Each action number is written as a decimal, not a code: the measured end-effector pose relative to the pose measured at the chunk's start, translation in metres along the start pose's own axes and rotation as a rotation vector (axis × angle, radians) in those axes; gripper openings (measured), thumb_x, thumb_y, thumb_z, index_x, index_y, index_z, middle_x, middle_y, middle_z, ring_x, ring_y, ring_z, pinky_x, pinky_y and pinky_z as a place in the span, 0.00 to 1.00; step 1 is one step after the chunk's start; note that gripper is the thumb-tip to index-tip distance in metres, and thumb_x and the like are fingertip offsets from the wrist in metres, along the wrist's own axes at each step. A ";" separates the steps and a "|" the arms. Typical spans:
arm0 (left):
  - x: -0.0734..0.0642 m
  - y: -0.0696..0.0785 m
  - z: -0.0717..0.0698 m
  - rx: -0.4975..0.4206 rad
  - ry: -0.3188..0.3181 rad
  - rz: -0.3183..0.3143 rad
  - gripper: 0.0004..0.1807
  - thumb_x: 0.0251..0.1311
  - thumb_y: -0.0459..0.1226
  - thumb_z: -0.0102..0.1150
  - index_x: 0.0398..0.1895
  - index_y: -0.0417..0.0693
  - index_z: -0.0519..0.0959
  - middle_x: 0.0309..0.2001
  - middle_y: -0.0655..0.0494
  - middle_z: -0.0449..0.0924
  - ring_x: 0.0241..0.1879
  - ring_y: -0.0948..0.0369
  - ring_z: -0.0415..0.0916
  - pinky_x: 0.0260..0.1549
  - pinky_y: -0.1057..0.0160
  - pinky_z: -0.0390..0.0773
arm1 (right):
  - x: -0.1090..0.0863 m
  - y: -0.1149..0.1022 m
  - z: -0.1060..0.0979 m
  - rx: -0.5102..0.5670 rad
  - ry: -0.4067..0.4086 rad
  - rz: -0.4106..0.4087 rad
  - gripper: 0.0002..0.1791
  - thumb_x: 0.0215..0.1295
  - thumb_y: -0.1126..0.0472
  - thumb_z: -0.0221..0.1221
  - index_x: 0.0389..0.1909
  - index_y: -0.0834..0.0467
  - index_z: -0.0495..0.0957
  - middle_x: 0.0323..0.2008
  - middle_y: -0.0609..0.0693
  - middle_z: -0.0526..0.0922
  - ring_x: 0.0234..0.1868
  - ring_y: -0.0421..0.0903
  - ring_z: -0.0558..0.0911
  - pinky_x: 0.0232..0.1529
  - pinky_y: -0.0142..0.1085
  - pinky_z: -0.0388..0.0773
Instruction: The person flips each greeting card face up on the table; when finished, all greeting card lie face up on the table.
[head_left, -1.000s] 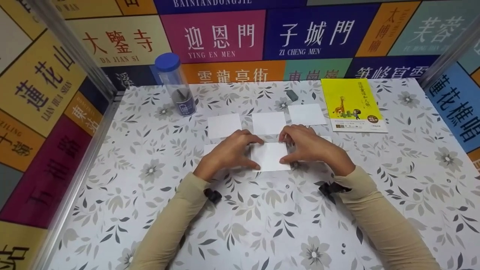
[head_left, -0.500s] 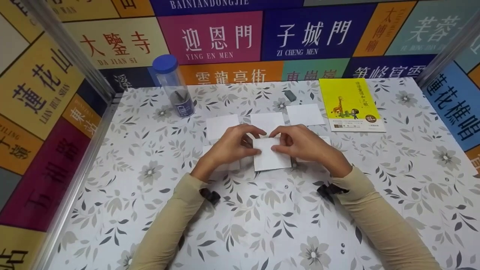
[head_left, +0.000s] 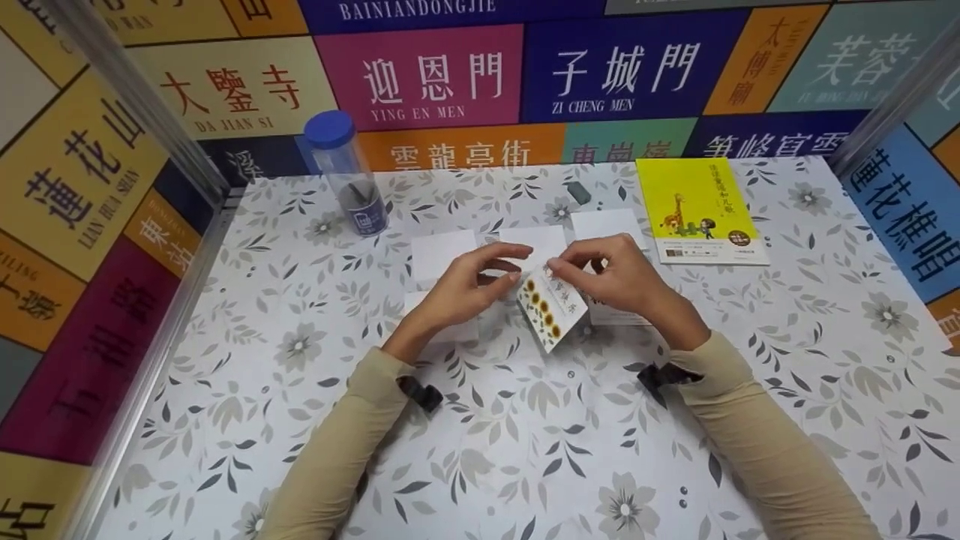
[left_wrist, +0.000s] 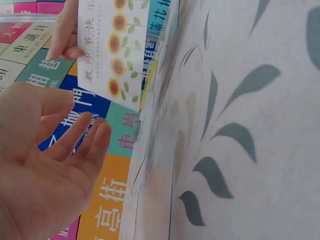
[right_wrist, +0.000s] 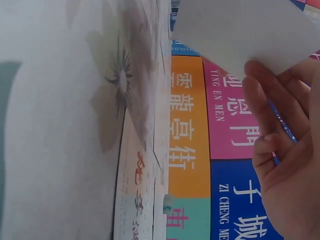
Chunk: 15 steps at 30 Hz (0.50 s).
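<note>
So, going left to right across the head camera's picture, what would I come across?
Blue-lidded clear tube, left hand, sunflower card, right hand, yellow booklet.

- I see the held card (head_left: 551, 319) in the right hand (head_left: 622, 277), the left hand (head_left: 465, 291) to its left.
- Behind, I see three cards (head_left: 534, 241) in a row on the table (head_left: 457, 442).
- I find the bottle (head_left: 347, 180) left of them, the book (head_left: 701, 210) right.

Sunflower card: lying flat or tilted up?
Tilted up: the right hand pinches the sunflower card, and the left wrist view shows it in front of the colourful wall.
</note>
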<state>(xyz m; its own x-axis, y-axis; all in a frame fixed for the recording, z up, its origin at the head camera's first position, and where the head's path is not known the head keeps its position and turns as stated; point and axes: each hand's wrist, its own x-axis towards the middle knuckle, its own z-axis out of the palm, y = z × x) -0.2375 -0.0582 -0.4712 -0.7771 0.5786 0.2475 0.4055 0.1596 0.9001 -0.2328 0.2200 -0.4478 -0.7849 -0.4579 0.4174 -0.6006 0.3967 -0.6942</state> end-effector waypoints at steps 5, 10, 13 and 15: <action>0.000 -0.002 0.003 0.031 -0.019 -0.011 0.26 0.76 0.35 0.64 0.75 0.49 0.76 0.59 0.46 0.86 0.52 0.54 0.88 0.55 0.55 0.88 | -0.002 0.003 0.002 0.002 -0.054 0.046 0.04 0.74 0.54 0.70 0.39 0.43 0.93 0.32 0.38 0.92 0.26 0.39 0.79 0.29 0.34 0.74; 0.000 -0.001 0.004 0.156 0.075 -0.010 0.31 0.70 0.34 0.70 0.75 0.50 0.76 0.45 0.48 0.83 0.38 0.59 0.84 0.40 0.61 0.85 | -0.003 0.003 0.001 -0.016 -0.116 0.070 0.05 0.74 0.52 0.70 0.45 0.41 0.93 0.38 0.35 0.93 0.33 0.38 0.86 0.34 0.34 0.80; 0.000 -0.001 0.003 0.224 0.143 -0.006 0.24 0.70 0.36 0.72 0.68 0.49 0.82 0.44 0.45 0.81 0.37 0.57 0.81 0.38 0.62 0.82 | -0.002 0.002 0.000 -0.021 -0.154 0.082 0.06 0.75 0.54 0.69 0.48 0.42 0.92 0.42 0.36 0.93 0.37 0.38 0.87 0.36 0.34 0.81; 0.000 -0.001 0.002 0.253 0.177 -0.010 0.18 0.70 0.39 0.72 0.60 0.47 0.87 0.45 0.45 0.81 0.39 0.55 0.80 0.40 0.62 0.81 | -0.001 0.001 0.001 -0.022 -0.168 0.089 0.08 0.76 0.54 0.67 0.50 0.42 0.91 0.45 0.37 0.93 0.40 0.39 0.87 0.37 0.33 0.81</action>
<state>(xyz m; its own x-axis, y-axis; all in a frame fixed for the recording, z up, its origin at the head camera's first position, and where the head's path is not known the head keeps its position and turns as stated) -0.2365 -0.0567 -0.4731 -0.8447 0.4311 0.3174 0.4867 0.3715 0.7906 -0.2323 0.2207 -0.4495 -0.7996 -0.5462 0.2497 -0.5346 0.4579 -0.7103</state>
